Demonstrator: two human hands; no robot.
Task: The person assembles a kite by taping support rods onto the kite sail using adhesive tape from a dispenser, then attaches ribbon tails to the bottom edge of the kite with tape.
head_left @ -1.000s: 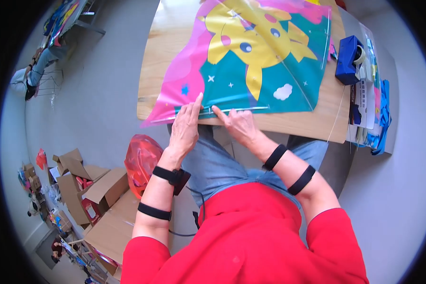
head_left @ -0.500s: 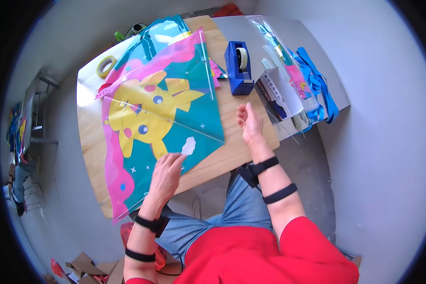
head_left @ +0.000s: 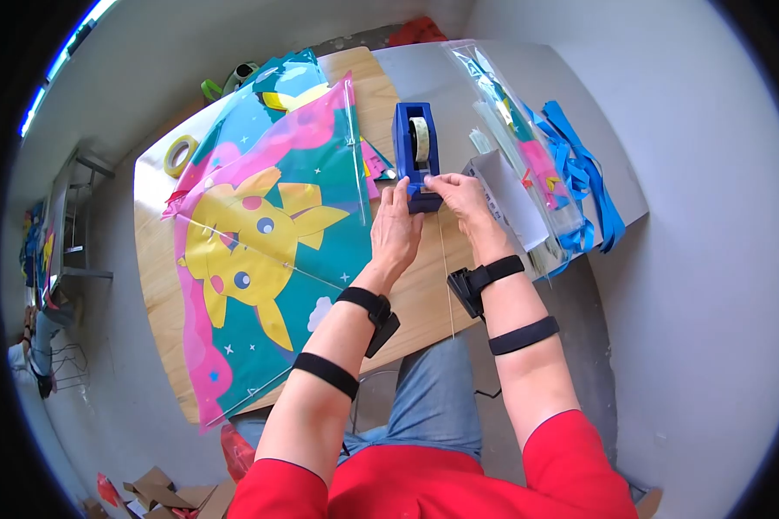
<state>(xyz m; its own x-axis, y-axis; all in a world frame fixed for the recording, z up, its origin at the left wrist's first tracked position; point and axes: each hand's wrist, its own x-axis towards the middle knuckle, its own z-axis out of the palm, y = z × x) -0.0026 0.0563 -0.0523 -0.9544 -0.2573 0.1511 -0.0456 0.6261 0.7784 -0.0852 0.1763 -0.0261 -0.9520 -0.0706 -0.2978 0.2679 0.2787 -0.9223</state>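
Observation:
A blue tape dispenser [head_left: 402, 143] with a roll of clear tape [head_left: 420, 138] stands near the right edge of the wooden table. My left hand [head_left: 395, 229] touches the dispenser's left front side, thumb and fingers apart. At the dispenser's cutting end, my right hand [head_left: 465, 201] pinches something too small to make out, probably the tape end. Left of both hands a printed sheet [head_left: 268, 233] with a yellow cartoon character on green and pink lies flat, a thin rod along its right edge and another along its lower edge.
More printed sheets [head_left: 277, 91] and a yellow tape roll [head_left: 180, 156] lie at the back left. To the right are an open white box [head_left: 511, 203], a clear bag [head_left: 528, 138] and blue straps [head_left: 584, 164]. A thin rod [head_left: 447, 277] lies below the dispenser.
Both hands have left the sheet's lower edge and moved to the tape dispenser. The right hand's fingers have closed in a pinch. The view has turned toward the table's right side.

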